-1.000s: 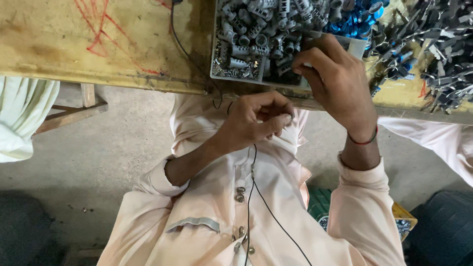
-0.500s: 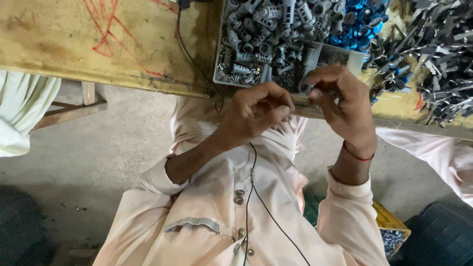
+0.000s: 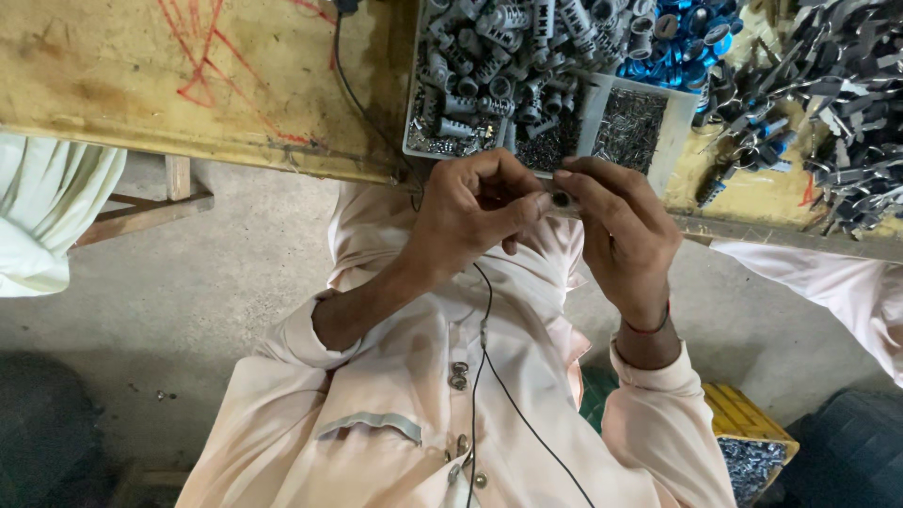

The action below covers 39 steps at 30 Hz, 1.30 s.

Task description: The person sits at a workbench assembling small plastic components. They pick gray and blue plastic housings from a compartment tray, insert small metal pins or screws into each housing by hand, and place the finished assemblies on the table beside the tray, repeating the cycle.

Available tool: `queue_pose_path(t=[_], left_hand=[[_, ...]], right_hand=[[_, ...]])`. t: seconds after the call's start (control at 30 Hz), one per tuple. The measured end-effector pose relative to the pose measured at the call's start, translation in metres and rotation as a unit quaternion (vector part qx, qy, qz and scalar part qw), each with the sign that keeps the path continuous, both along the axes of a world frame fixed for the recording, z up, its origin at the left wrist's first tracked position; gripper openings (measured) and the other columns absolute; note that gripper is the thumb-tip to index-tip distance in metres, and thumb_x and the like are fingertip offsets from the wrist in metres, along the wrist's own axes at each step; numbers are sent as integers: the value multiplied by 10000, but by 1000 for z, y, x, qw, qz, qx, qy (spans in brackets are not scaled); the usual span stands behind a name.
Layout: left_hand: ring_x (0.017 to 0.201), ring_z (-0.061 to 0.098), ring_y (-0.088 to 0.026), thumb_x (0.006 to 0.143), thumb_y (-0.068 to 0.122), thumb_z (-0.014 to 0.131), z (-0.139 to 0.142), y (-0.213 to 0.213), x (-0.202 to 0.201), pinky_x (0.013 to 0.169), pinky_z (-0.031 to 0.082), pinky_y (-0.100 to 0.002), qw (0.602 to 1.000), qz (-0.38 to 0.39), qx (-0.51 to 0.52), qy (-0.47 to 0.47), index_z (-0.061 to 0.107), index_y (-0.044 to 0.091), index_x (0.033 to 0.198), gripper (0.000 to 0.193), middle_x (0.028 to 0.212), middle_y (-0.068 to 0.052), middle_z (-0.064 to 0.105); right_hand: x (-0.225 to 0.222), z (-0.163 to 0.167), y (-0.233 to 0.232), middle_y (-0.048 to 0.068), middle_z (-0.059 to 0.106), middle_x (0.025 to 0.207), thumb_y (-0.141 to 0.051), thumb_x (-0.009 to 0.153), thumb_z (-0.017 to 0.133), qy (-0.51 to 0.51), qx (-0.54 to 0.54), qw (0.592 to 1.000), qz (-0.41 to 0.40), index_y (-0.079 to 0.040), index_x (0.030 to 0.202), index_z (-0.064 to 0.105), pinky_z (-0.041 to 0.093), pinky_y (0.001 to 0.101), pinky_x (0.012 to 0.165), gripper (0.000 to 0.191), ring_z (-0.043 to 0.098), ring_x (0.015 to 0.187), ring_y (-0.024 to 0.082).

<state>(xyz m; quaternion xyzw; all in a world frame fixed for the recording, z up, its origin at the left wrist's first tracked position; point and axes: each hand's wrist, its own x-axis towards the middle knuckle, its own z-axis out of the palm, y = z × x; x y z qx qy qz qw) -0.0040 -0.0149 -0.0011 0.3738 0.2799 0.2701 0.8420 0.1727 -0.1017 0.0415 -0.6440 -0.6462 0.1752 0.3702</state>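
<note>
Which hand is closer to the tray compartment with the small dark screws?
Right. The right hand is just below the screw compartment of the white tray; the left hand is further left, under the grey cylindrical parts.

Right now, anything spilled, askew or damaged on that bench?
Nothing clearly spilled. The grey tray hangs partly over the wooden bench's front edge, so it looks precarious. Loose metal pieces lie scattered in an unsorted heap at the far right. The left hand and right hand meet on a small part too hidden to judge.
</note>
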Motion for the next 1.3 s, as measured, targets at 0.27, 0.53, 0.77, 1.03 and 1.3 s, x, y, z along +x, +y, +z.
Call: queue_pose_path(t=[0.27,0.53,0.77,1.03,1.3], left_hand=[[675,607,-28,962,86,751,10,-5,-5,562,507,-201,997,14,32,63,649,-13,948,144,816,-16,670],[646,584,-42,979,61,723,13,-10,-2,530,519,-226,999,8,-3,50,629,-20,968,124,809,-23,658],[1026,718,-137,1050,-5,670,16,-22,2,890,636,-277,980,42,196,4,612,-39,1244,205,1126,-102,695],[978,765,-124,974,-7,755,12,-10,-13,871,650,-249,965,36,260,25,716,-27,1111,143,1078,-113,762],[959,775,-154,960,7,789,4,2,-6,860,640,-272,939,3,344,6,727,7,1107,160,1070,-96,775]], right_hand=[[0,6,-3,145,687,1247,113,925,742,-101,47,993,38,-38,1250,723,595,385,923,359,715,1103,297],[6,7,-12,117,700,1210,131,865,768,-110,47,992,46,-40,1237,745,592,375,899,410,724,1076,281],[-23,25,-2,158,685,1090,80,842,828,-113,27,992,-55,31,1149,729,591,375,782,326,716,936,283],[56,37,24,94,723,1059,122,1004,812,-70,-13,997,-10,-7,1113,739,568,302,782,183,715,924,188],[91,6,76,132,665,941,91,992,696,-268,97,958,-31,15,1043,662,488,383,769,97,645,870,295]])
